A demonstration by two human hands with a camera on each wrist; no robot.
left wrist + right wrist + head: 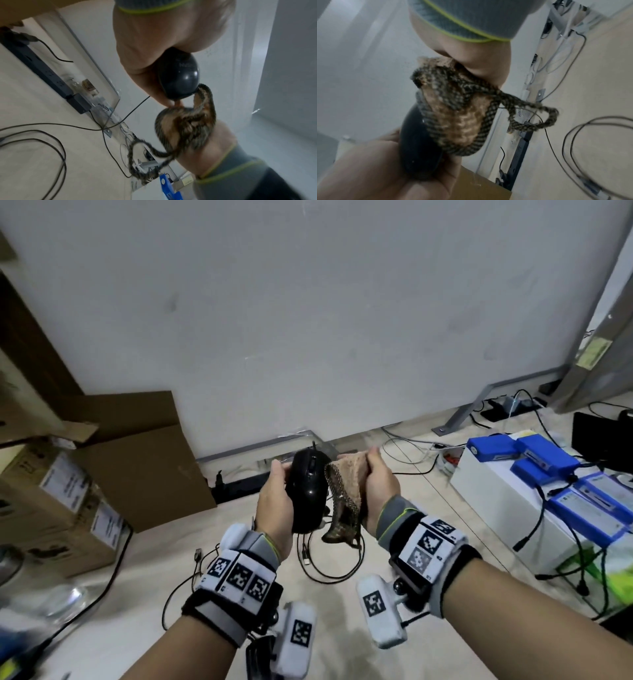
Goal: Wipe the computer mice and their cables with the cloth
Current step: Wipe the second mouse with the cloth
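My left hand [275,498] holds a glossy black computer mouse [306,493] up in the air, fingers curled round its left side. The same mouse [179,78] shows below my left palm in the left wrist view. My right hand [378,484] grips a tan cloth [349,477] with a dark patterned border, bunched against the mouse's right side. In the right wrist view the cloth [458,121] lies over the mouse [418,152]. The mouse's black cable [329,563] hangs down and coils on the floor below.
Cardboard boxes [68,484] stand at the left. A black power strip [236,486] lies along the wall base. A white box [507,508] with several blue packs [548,457] on top sits at the right, with loose cables around it. The floor is beige.
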